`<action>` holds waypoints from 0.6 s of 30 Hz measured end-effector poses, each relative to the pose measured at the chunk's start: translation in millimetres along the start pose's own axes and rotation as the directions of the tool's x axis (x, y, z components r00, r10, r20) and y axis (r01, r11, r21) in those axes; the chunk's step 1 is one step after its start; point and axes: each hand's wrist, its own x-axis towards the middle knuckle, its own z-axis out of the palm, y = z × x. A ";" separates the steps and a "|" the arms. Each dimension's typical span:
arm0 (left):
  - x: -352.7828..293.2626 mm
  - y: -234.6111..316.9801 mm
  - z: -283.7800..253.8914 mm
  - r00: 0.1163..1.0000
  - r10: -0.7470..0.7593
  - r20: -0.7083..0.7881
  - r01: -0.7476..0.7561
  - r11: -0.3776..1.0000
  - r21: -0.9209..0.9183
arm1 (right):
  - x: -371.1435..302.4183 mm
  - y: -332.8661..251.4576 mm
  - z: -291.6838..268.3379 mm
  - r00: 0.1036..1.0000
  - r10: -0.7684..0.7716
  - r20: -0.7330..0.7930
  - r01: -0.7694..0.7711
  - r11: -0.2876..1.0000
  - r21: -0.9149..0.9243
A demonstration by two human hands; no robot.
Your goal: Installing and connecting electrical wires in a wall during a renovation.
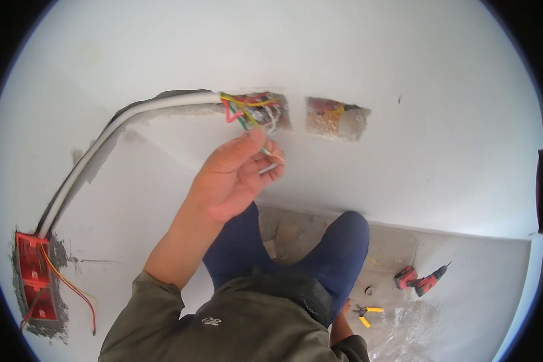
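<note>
Green wire (242,123) runs from the wall cavity (285,118) into the left hand (238,172), grip pinched on it; right hand (344,312) half hidden, can't tell; over-bending could snap that bare copper tip (277,157)!

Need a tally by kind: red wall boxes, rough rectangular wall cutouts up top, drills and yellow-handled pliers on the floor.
Red wall boxes: 2
Wall cutouts: 2
Drill: 1
Yellow-handled pliers: 1
Total: 6
</note>
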 end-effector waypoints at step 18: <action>1.8 3.0 3.8 0.997 -0.052 -0.049 0.050 0.997 -0.050 | 5.8 -183.3 -560.3 0.831 -0.543 -0.118 0.487 0.608 0.628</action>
